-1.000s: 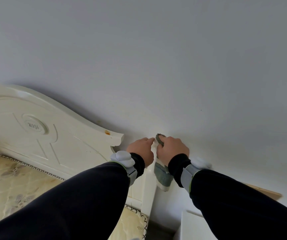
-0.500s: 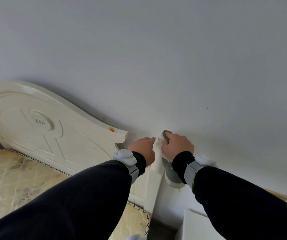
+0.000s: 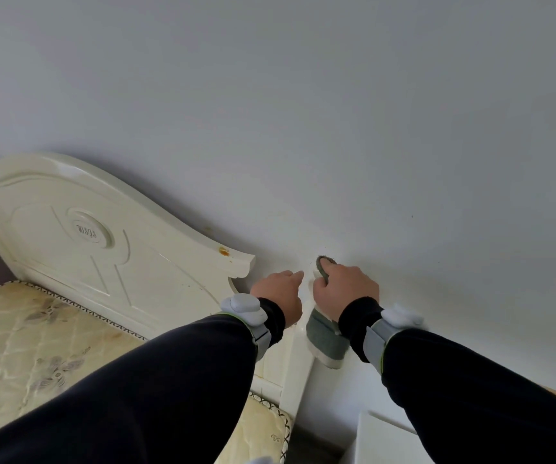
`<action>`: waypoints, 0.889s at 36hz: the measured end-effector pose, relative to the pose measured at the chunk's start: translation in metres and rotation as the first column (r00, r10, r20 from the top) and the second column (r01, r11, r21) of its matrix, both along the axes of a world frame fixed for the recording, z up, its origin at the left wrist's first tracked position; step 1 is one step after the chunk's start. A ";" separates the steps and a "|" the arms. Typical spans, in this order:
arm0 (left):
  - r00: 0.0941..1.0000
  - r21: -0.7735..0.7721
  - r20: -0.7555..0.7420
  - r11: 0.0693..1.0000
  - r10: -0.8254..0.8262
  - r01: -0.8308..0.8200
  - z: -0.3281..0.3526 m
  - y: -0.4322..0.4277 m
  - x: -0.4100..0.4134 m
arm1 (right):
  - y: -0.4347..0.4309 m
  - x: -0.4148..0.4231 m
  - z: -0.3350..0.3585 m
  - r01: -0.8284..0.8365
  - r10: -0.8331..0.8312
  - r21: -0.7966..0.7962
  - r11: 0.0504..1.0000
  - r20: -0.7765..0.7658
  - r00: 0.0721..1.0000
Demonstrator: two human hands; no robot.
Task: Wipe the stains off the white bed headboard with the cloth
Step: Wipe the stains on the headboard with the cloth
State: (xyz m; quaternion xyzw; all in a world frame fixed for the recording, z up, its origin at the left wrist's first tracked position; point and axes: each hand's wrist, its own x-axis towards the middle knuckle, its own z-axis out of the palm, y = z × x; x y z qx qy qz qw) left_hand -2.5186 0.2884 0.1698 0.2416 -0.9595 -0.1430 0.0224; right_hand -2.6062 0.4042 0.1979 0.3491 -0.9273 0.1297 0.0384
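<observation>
The white bed headboard [image 3: 79, 236] runs from the left to a post at centre. An orange stain [image 3: 224, 251] sits on its curved top edge near the right tip. My right hand [image 3: 345, 286] grips a grey-green cloth [image 3: 325, 339] at the top of the post; one end pokes above my fingers and the rest hangs below my wrist. My left hand [image 3: 281, 291] rests against the post just left of it, fingers curled, holding nothing that I can see. The post top is hidden behind both hands.
A pale quilted mattress [image 3: 35, 339] lies below the headboard at the left. A plain grey wall [image 3: 303, 112] fills the upper view. A white cabinet top [image 3: 384, 440] stands at the lower right, beside the post.
The view has shifted, so the headboard and both hands sit further right and up in frame. My right hand has edged slightly up with the cloth. The left hand stays by the post.
</observation>
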 end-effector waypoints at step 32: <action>0.999 -0.039 0.039 0.999 -0.006 0.007 -0.011 -0.009 0.016 | 0.001 -0.003 -0.004 0.021 -0.021 0.016 1.000 -0.012 1.000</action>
